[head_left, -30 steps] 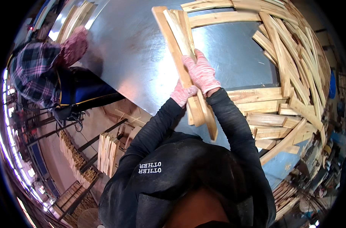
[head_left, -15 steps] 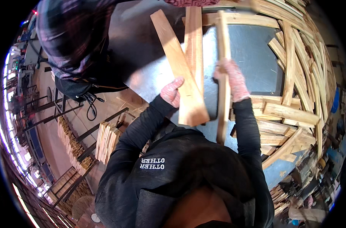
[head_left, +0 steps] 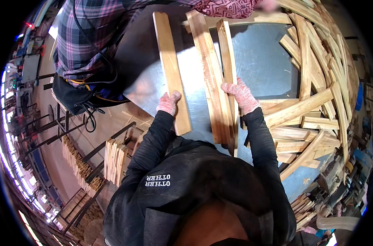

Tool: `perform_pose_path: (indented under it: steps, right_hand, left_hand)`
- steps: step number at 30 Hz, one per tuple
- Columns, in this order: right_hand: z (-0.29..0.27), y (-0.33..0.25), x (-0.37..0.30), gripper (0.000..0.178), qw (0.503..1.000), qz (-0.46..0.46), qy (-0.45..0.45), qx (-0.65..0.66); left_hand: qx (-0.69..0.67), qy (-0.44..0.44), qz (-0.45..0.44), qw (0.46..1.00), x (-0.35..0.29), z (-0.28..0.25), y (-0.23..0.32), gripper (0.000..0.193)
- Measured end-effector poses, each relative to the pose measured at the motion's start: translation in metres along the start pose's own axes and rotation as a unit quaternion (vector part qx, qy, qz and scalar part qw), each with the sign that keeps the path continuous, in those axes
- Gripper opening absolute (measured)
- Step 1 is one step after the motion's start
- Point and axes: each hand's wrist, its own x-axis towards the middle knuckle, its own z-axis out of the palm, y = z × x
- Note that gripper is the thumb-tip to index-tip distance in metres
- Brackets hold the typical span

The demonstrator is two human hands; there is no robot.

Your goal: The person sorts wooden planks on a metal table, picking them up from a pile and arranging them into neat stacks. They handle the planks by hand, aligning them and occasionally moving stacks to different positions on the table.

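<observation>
Over on the left, machinery [head_left: 30,67] lines the room, and nearer, stacked wooden strips [head_left: 116,162] stand on dark racks above a pale floor [head_left: 67,174]. A co-worker in a plaid shirt [head_left: 88,45] stands at the table's far left, a patterned sleeve [head_left: 229,9] stretched across the far side. The metal table's [head_left: 262,61] left edge slants toward the wearer, whose body is close against the near side. The left hand [head_left: 168,102] grips the left board [head_left: 168,61], thumb on top; shiny metal shows between it and the middle board [head_left: 209,69]. The right hand [head_left: 240,96] is closed on the narrow board [head_left: 227,51], just beside the middle one; I cannot tell whether it grips both. Farther right, metal shows again, up to piled boards [head_left: 304,61] crowding the right side.
</observation>
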Motion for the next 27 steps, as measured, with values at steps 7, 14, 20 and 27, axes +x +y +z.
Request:
perform_pose_path:
  steps: [7,14,20,27]
  right_hand:
    - [0.09,0.001,0.002,0.095,0.9,-0.092,-0.016,-0.425]
    - [0.068,0.017,-0.014,0.11,0.885,0.017,0.092,-0.457]
    - [0.101,0.032,-0.016,0.117,0.877,0.027,0.09,-0.472]
    - [0.107,0.02,-0.015,0.086,0.899,-0.112,0.0,-0.423]
  left_hand:
    - [0.215,0.026,0.267,0.939,0.025,0.025,-0.074,0.035]
    - [0.087,0.097,0.096,0.987,-0.02,0.002,-0.041,0.037]
    - [0.204,0.142,0.122,0.961,-0.048,0.012,-0.036,0.042]
    - [0.009,-0.056,0.231,0.971,-0.048,0.029,-0.023,0.035]
